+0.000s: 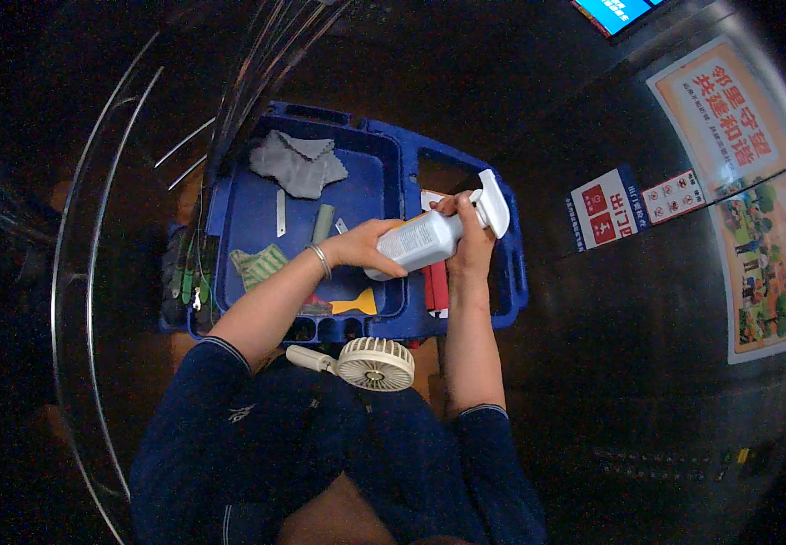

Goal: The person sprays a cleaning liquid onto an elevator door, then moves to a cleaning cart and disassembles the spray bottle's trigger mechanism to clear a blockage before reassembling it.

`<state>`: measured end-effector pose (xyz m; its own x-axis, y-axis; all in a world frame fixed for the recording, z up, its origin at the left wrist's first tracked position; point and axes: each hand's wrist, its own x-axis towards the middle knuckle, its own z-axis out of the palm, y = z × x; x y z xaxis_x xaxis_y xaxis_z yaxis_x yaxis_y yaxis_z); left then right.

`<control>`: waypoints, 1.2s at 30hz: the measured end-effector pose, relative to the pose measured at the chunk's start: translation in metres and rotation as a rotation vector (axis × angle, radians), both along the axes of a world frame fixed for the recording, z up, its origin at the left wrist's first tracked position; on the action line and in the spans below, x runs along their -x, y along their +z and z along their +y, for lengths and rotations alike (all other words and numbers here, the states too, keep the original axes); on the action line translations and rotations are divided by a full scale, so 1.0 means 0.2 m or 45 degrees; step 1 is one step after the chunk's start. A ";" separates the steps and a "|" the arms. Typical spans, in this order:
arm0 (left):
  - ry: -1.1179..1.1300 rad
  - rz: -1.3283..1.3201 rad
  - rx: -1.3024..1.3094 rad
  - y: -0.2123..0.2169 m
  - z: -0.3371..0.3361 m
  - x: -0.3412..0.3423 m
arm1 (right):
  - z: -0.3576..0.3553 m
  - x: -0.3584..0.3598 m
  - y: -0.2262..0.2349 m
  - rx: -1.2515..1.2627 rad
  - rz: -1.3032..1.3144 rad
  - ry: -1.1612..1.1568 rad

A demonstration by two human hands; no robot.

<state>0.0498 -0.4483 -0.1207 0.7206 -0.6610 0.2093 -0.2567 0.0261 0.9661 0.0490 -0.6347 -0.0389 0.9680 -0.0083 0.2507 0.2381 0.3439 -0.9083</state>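
A white spray bottle (422, 242) lies tilted across both my hands, above a blue tool tray (384, 163). My left hand (364, 247), with a bracelet at the wrist, wraps round the bottle's body near its base. Up at the neck, just below the white trigger head (494, 205), my right hand (468, 234) is closed round it. Beneath them the tray holds a grey cloth (298, 165), a green striped cloth (260, 268), a grey-green cylinder (323, 223) and a yellow scraper (355, 302). Something red (436, 283) shows under the bottle's right end.
A pale handheld fan (375, 364) hangs in front of my body. Curved metal handrails (91, 272) run along the left. Posters (729, 127) and signs (604, 211) cover the dark right wall, with a lit screen (618, 11) above. Small tools (195, 282) sit at the tray's left side.
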 end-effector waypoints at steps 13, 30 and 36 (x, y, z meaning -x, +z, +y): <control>0.967 -0.215 0.044 -0.12 0.15 -0.16 | 0.20 -0.08 -0.27 0.973 -0.279 -0.034; 0.530 -0.421 -0.994 -0.30 0.18 -0.22 | 0.12 0.12 -0.51 1.503 -0.696 -0.172; 0.769 -0.288 -0.565 -0.22 0.24 -0.28 | 0.09 0.10 -0.52 1.490 -0.653 -0.126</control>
<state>0.1049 -0.3997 -0.1655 0.9534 -0.2240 0.2022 -0.2955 -0.5571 0.7761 0.0281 -0.6165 -0.1435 0.7670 0.4029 0.4995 0.6277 -0.6329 -0.4533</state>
